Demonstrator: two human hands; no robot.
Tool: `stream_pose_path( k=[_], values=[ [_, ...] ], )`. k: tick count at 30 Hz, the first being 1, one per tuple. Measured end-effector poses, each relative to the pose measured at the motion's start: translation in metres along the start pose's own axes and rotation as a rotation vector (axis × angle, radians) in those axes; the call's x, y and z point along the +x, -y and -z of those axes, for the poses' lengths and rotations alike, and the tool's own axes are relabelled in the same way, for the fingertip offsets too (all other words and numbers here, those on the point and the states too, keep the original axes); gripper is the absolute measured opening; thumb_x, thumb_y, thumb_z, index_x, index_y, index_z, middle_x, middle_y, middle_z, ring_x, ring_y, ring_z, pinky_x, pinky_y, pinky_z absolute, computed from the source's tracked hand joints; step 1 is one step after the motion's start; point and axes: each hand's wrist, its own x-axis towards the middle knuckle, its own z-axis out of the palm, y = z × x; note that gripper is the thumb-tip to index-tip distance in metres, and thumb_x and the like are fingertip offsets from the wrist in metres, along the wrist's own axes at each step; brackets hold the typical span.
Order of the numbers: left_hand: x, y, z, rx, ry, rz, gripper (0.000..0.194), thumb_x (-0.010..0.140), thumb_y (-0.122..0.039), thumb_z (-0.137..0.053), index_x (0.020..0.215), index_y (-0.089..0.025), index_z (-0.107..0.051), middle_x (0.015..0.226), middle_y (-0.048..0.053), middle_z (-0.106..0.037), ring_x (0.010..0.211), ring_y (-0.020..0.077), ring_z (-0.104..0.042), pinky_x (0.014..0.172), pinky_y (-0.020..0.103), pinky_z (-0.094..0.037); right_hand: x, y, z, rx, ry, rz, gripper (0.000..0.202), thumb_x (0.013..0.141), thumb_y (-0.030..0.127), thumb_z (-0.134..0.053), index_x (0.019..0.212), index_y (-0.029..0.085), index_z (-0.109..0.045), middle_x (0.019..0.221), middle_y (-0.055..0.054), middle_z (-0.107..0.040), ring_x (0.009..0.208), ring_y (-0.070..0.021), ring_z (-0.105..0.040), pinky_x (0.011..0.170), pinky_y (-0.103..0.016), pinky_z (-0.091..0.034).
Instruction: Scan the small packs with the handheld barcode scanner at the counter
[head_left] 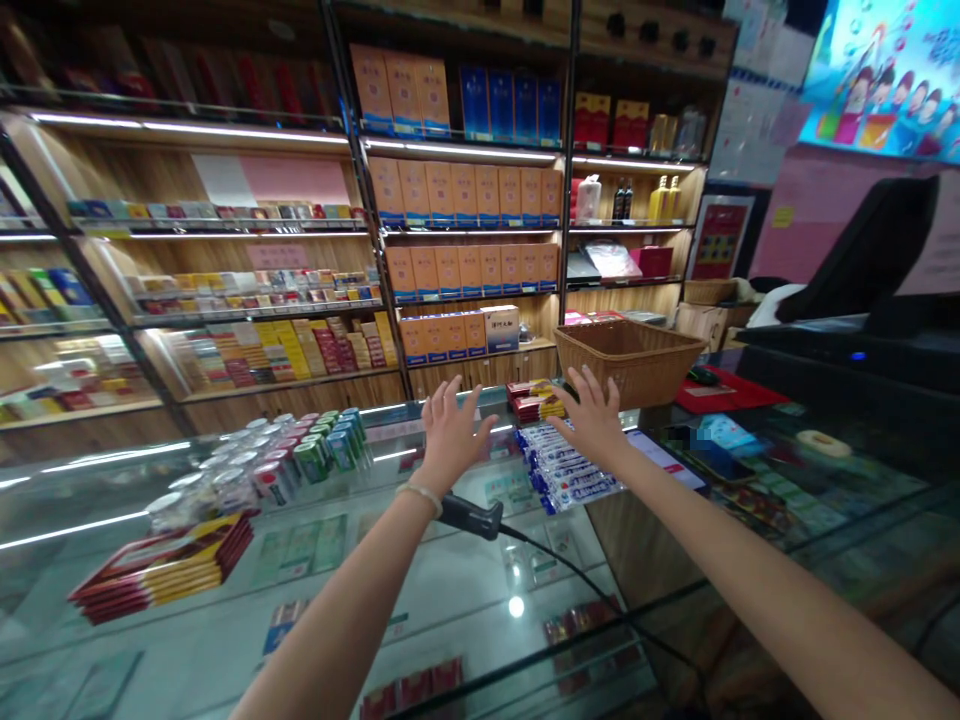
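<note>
My left hand [452, 432] is raised above the glass counter [480, 600], fingers spread, holding nothing. A pale bracelet circles that wrist. Just below it lies a black handheld scanner [472, 515], its cable running toward the lower right. Fingers apart and empty, my right hand [592, 415] hovers at the upper edge of a pile of blue-and-white wrapped packets [562, 475]. Between and beyond the hands sits a small stack of red-and-yellow packets [534, 402].
A wicker basket [630, 355] stands behind my right hand. Cans [330, 450] in rows and stacked red-and-yellow packs [169, 565] occupy the counter's left. A phone [709, 458], a red mat [731, 390] and a dark monitor [862, 260] are at the right. Stocked shelves [469, 235] line the back.
</note>
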Motion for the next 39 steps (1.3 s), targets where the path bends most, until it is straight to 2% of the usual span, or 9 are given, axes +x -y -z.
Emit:
stream_pose_path(
  k=[7, 12, 18, 25, 29, 32, 39],
  values=[
    [0.023, -0.016, -0.038, -0.048, 0.052, 0.051, 0.060, 0.096, -0.052, -0.060, 0.148, -0.021, -0.059, 0.164, 0.018, -0.041, 0.152, 0.0407, -0.035, 0.123, 0.062, -0.031, 0.026, -0.017, -0.030, -0.020, 0.011, -0.004, 0.049, 0.097, 0.047, -0.063, 0.138, 0.021, -0.066, 0.169, -0.019, -0.035, 0.158, -0.0386, -0.020, 0.123, -0.071, -0.010],
    [0.036, -0.025, -0.056, -0.018, 0.108, 0.074, 0.062, 0.097, -0.053, -0.061, 0.150, -0.021, -0.057, 0.164, 0.018, -0.040, 0.152, 0.0386, -0.035, 0.124, 0.059, -0.031, 0.039, -0.025, -0.051, -0.061, 0.034, 0.021, 0.049, 0.094, 0.049, -0.067, 0.135, 0.021, -0.068, 0.171, -0.018, -0.032, 0.160, -0.0385, -0.017, 0.124, -0.071, -0.006],
    [0.050, -0.035, -0.075, -0.003, 0.166, 0.127, 0.060, 0.095, -0.055, -0.062, 0.147, -0.025, -0.059, 0.166, 0.015, -0.039, 0.153, 0.0360, -0.034, 0.125, 0.055, -0.030, 0.045, -0.038, -0.074, -0.119, 0.127, 0.022, 0.053, 0.093, 0.052, -0.068, 0.135, 0.021, -0.068, 0.173, -0.017, -0.026, 0.161, -0.0389, -0.011, 0.124, -0.072, -0.002],
    [0.058, -0.040, -0.101, 0.018, 0.245, 0.147, 0.062, 0.093, -0.057, -0.062, 0.147, -0.026, -0.059, 0.168, 0.015, -0.036, 0.154, 0.0354, -0.033, 0.124, 0.055, -0.030, 0.043, -0.048, -0.095, -0.152, 0.164, 0.064, 0.055, 0.094, 0.053, -0.064, 0.133, 0.015, -0.069, 0.175, -0.016, -0.021, 0.162, -0.0364, -0.007, 0.126, -0.070, 0.006],
    [0.059, -0.043, -0.110, 0.036, 0.304, 0.148, 0.062, 0.092, -0.060, -0.063, 0.144, -0.025, -0.061, 0.168, 0.015, -0.035, 0.155, 0.0351, -0.032, 0.124, 0.055, -0.031, 0.041, -0.053, -0.107, -0.169, 0.156, 0.085, 0.058, 0.095, 0.054, -0.061, 0.137, 0.014, -0.067, 0.174, -0.014, -0.024, 0.162, -0.0351, -0.007, 0.126, -0.068, 0.012],
    [0.060, -0.046, -0.114, 0.053, 0.342, 0.154, 0.062, 0.091, -0.061, -0.063, 0.141, -0.024, -0.062, 0.169, 0.016, -0.034, 0.155, 0.0352, -0.030, 0.124, 0.056, -0.030, 0.040, -0.056, -0.113, -0.181, 0.166, 0.089, 0.056, 0.097, 0.054, -0.057, 0.133, 0.014, -0.070, 0.175, -0.014, -0.024, 0.162, -0.0358, -0.007, 0.125, -0.068, 0.014],
    [0.063, -0.053, -0.120, 0.100, 0.416, 0.162, 0.062, 0.092, -0.062, -0.061, 0.140, -0.022, -0.064, 0.171, 0.016, -0.031, 0.157, 0.0368, -0.027, 0.124, 0.060, -0.028, 0.043, -0.055, -0.113, -0.153, 0.195, 0.084, 0.055, 0.099, 0.054, -0.053, 0.133, 0.014, -0.070, 0.174, -0.013, -0.027, 0.163, -0.0360, -0.008, 0.127, -0.068, 0.011]
  ],
)
